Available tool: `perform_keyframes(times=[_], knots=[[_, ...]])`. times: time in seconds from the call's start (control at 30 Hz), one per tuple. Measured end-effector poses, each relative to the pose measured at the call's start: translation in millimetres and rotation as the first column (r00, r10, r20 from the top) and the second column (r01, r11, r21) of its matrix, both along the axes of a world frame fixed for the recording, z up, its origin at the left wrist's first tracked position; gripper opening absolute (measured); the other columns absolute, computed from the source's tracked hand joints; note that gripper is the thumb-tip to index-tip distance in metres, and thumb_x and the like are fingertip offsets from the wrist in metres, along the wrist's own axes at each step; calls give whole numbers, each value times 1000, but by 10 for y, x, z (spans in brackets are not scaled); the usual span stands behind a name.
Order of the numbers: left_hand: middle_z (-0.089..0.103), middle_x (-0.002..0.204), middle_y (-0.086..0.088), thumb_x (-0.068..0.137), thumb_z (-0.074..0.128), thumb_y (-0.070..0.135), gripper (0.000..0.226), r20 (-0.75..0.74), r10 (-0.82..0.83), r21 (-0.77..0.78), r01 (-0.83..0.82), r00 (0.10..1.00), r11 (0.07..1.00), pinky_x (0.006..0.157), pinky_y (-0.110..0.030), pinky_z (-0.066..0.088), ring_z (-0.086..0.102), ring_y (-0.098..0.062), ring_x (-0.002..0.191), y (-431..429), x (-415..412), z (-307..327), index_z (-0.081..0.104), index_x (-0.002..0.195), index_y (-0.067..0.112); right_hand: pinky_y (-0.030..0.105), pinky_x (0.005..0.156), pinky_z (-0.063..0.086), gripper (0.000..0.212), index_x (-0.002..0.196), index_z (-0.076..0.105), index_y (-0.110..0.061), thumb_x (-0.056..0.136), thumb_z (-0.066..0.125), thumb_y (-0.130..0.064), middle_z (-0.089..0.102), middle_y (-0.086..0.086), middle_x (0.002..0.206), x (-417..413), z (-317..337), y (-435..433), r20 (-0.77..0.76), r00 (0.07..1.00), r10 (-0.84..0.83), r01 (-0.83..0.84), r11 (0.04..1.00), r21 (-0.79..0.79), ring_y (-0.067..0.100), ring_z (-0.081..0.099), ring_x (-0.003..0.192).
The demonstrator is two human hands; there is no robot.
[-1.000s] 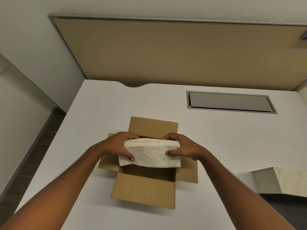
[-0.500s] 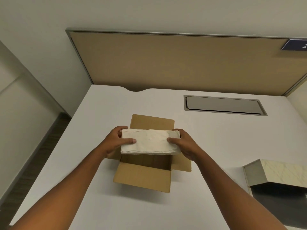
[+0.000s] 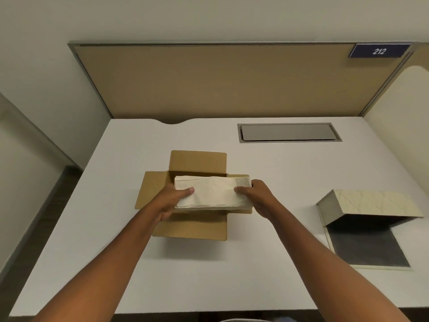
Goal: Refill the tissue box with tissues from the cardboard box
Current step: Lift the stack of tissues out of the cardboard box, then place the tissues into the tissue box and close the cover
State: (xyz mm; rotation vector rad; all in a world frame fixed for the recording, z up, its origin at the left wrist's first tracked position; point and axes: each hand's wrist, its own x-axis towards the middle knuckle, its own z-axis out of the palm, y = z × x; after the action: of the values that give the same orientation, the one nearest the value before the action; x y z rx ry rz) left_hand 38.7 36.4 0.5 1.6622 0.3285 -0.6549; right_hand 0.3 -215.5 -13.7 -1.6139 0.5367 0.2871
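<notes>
A brown cardboard box point(image 3: 192, 226) sits on the white desk with its four flaps folded out. Above its opening I hold a flat white stack of tissues point(image 3: 212, 192), level and lifted clear of the box. My left hand point(image 3: 171, 201) grips the stack's left end, thumb on top. My right hand point(image 3: 257, 197) grips the right end the same way. At the right of the desk stands the tissue box point(image 3: 369, 203), cream with a marble pattern, its lid raised and its dark inside showing point(image 3: 362, 242).
The white desk point(image 3: 278, 173) has a grey cable hatch point(image 3: 287, 132) set into it behind the boxes. A tan partition panel point(image 3: 220, 82) rises at the back edge, with a blue sign reading 212 point(image 3: 379, 51). The floor drops off at the left.
The tissue stack has risen out of the cardboard box and shifted slightly right, turning flat. The view has tilted up, showing more of the tissue box.
</notes>
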Motion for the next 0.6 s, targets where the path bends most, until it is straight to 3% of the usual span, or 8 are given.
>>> perform_keyframes(times=[0.07, 0.17, 0.23, 0.5, 0.6], knots=[[58, 135, -13, 88, 66, 18, 53, 11, -47, 8, 47, 999, 999, 109, -44, 42, 54, -31, 124, -91, -57, -9, 49, 136, 6, 38, 80, 52, 19, 101, 63, -4, 83, 65, -9, 64, 15, 106, -89, 13, -66, 3, 1000, -8, 8, 1000, 5, 29, 63, 95], [57, 136, -12, 89, 65, 19, 53, 41, -81, 40, 79, 996, 996, 110, -47, 41, 54, -30, 124, -269, -143, -9, 47, 138, 7, 40, 82, 52, 37, 118, 55, -1, 83, 61, -12, 61, 17, 118, -209, 8, -208, -42, 999, -12, 12, 1000, -7, 34, 60, 108], [58, 135, -12, 89, 65, 18, 53, 59, -77, 60, 73, 995, 995, 109, -47, 42, 55, -30, 122, -422, -216, -8, 46, 137, 6, 41, 80, 53, 42, 123, 50, -6, 84, 58, -15, 58, 15, 121, -299, -3, -330, -85, 996, 2, -2, 1000, -9, 32, 60, 106], [61, 130, -16, 93, 60, 21, 44, 29, -26, 93, 23, 999, 995, 104, -48, 46, 59, -33, 117, -1199, -578, -173, 51, 131, 1, 33, 62, 52, 37, 119, 44, -19, 84, 53, -17, 55, 4, 115, -644, -76, -972, -159, 987, -4, 8, 1000, 29, 19, 59, 91], [61, 128, -16, 93, 60, 27, 46, -21, 22, 109, -19, 1000, 994, 106, -48, 44, 59, -33, 117, -1537, -785, -293, 52, 129, 1, 34, 64, 53, 43, 125, 37, -22, 86, 54, -18, 52, -2, 108, -822, -130, -1269, -184, 983, -11, 13, 1000, 7, 17, 56, 90]])
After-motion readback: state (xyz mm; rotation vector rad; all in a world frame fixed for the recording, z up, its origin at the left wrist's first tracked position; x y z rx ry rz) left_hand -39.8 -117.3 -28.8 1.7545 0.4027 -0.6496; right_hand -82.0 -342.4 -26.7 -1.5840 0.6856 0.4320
